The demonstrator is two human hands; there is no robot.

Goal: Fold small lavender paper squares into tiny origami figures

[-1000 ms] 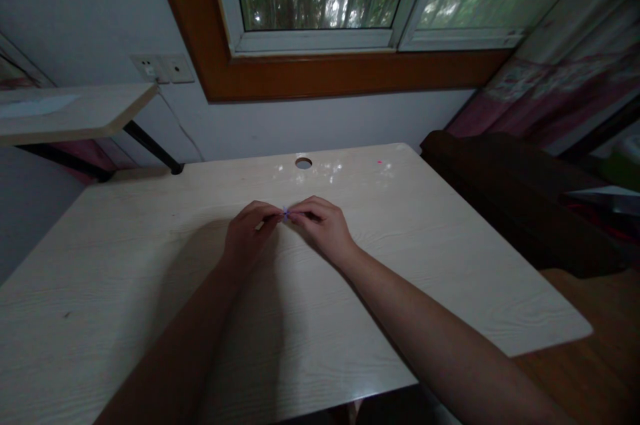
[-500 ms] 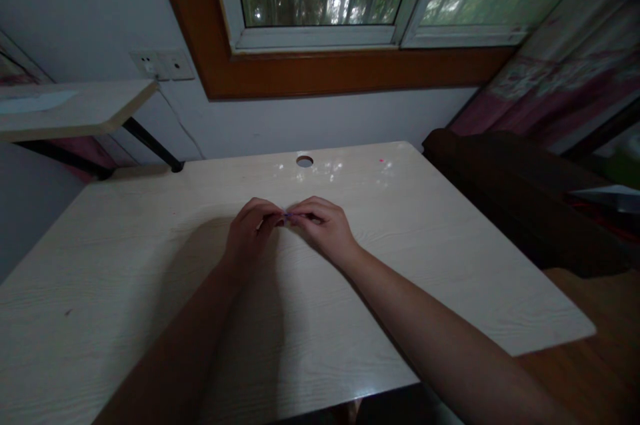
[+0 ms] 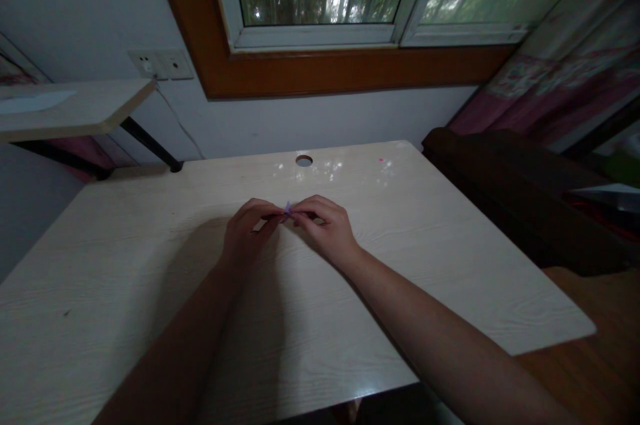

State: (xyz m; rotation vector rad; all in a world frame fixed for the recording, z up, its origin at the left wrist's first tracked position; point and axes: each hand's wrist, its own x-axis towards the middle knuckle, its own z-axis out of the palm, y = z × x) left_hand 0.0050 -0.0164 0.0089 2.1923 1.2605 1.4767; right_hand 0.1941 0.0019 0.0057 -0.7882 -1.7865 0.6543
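Both hands, left (image 3: 247,232) and right (image 3: 325,228), pinch a tiny purple piece (image 3: 287,210) over the desk (image 3: 450,258). It may slip free if either pinch loosens.

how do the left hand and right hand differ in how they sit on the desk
The left hand comes in from the lower left, fingers curled with a small gap beneath them; the right hand comes from the lower right and lies flatter, its back facing the camera. Both pinch the same tiny purple piece at their fingertips, over the pale wooden desk.
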